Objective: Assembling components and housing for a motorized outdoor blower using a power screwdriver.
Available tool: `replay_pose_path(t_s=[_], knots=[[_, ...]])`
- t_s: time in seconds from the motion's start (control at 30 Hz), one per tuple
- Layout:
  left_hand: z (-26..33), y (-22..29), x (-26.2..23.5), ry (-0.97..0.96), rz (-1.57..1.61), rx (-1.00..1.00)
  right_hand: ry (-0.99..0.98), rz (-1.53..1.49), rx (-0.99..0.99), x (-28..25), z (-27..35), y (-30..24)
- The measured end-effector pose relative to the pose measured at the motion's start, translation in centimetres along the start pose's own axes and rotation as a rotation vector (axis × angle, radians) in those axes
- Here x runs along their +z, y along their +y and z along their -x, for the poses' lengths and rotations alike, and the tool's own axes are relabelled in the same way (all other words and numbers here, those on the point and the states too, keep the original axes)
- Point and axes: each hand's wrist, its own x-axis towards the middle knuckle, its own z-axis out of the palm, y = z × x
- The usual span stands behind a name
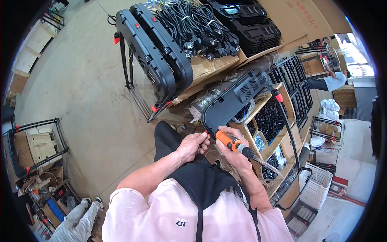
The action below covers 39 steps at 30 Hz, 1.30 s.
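Note:
In front of me a long black plastic housing (231, 105) with slotted vents lies tilted, its near end by my hands. An orange-and-black power screwdriver (226, 140) is gripped in my right hand (235, 154), and a pale hose runs back from it. My left hand (194, 146) is closed in a pinch at the housing's near end. A small red spot shows by its fingertips, but what they hold is hidden. The screwdriver's tip points toward the left hand's fingers; whether it touches anything cannot be made out.
Right of the housing stands a wooden compartment box (278, 139) of small black parts and screws. Two upright black housings (155, 56) and bundled power cords (193, 28) stand ahead. Black frames (291, 88) lean beyond the box. Another person (335, 78) is at far right.

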Motion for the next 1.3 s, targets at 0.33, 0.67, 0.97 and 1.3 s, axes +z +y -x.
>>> replay_pose_path(t_s=[0.33,0.67,0.97,1.3], knots=[[-1.7,1.5,2.0,0.131,0.112,0.052,0.144,-0.19,0.081,-1.3,1.5,-0.7],[-3.6,4.1,4.5,0.022,0.311,0.016,0.17,-0.265,-0.018,-3.0,-0.2,-0.4],[-4.8,5.6,5.6,-0.045,0.301,-0.065,0.206,-0.32,0.027,-3.5,-1.5,-0.4],[-5.3,6.3,5.6,-0.027,0.132,-0.02,0.231,-0.3,0.054,-2.7,-6.1,-0.1]])
